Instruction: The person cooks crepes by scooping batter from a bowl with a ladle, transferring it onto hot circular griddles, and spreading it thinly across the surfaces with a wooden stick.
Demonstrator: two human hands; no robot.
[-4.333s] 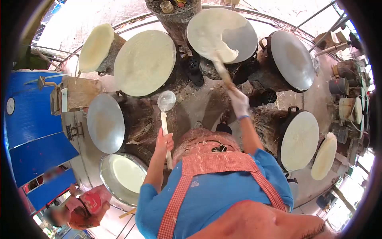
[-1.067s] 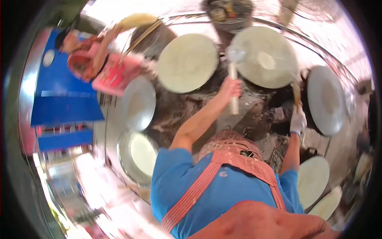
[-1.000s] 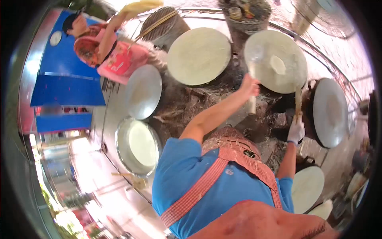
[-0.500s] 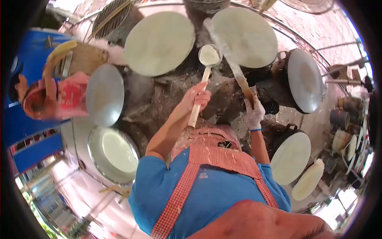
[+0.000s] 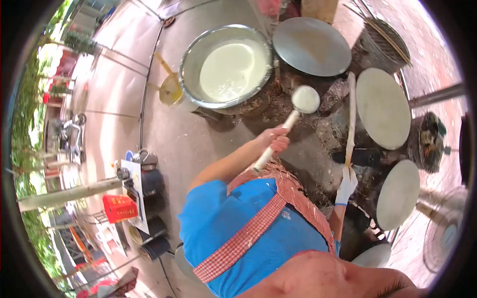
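Observation:
My bare left hand [image 5: 274, 139] is wrapped round the pale handle of a ladle [image 5: 305, 99]. White batter fills or coats the ladle's bowl, which is held above the dark ground between the large metal basin [image 5: 188, 59] and the stoves. Inside the basin lies white batter [image 5: 231, 72]. My right hand [image 5: 347, 184], in a white glove, grips the lower end of a long flat wooden spreader [image 5: 352, 114] with a whitened blade. Its blade points away from me, beside a round griddle [image 5: 383, 109] covered with a pale layer.
A bare grey griddle [image 5: 312, 47] stands right of the basin. Another pale-covered griddle [image 5: 397, 194] is at right. A yellow bowl [image 5: 170, 90] with a handled tool sits by the basin. A fan [image 5: 442, 233] stands lower right, a table with a red bag [image 5: 119, 207] at left.
My view and body have turned left, bringing the batter basin in front. The ladle has moved from between two coated griddles toward the basin. Both hands keep their tools.

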